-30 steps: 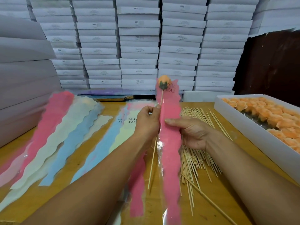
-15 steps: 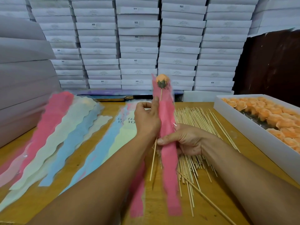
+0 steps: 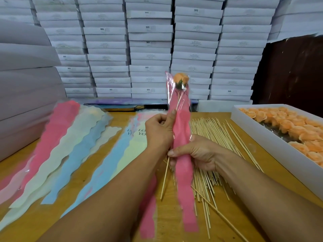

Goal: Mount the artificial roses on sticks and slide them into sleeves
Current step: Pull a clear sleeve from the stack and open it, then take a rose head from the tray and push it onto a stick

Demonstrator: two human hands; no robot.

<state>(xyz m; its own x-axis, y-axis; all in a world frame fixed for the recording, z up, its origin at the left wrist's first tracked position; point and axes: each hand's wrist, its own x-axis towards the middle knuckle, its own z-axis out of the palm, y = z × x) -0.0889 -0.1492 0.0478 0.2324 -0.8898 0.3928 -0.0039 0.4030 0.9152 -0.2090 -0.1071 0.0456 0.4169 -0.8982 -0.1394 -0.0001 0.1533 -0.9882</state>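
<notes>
Rose [image 3: 181, 78] on its stick sits inside the pink sleeve [image 3: 181, 137], held upright above the loose sticks [image 3: 209, 172]. Right hand [image 3: 197, 152] grips the sleeve low; left hand [image 3: 160, 131] pinches higher. Best to hold the sleeve straight so the stick doesn't snag. Tray [image 3: 272, 137] of roses lies right of the sticks.

**Bare arms, bare hands**

Two forearms enter from the bottom edge, uncovered as far as they show: no sleeve or cuff in view. The left hand [image 3: 160, 131] and right hand [image 3: 197, 152] are bare, with short nails.
</notes>
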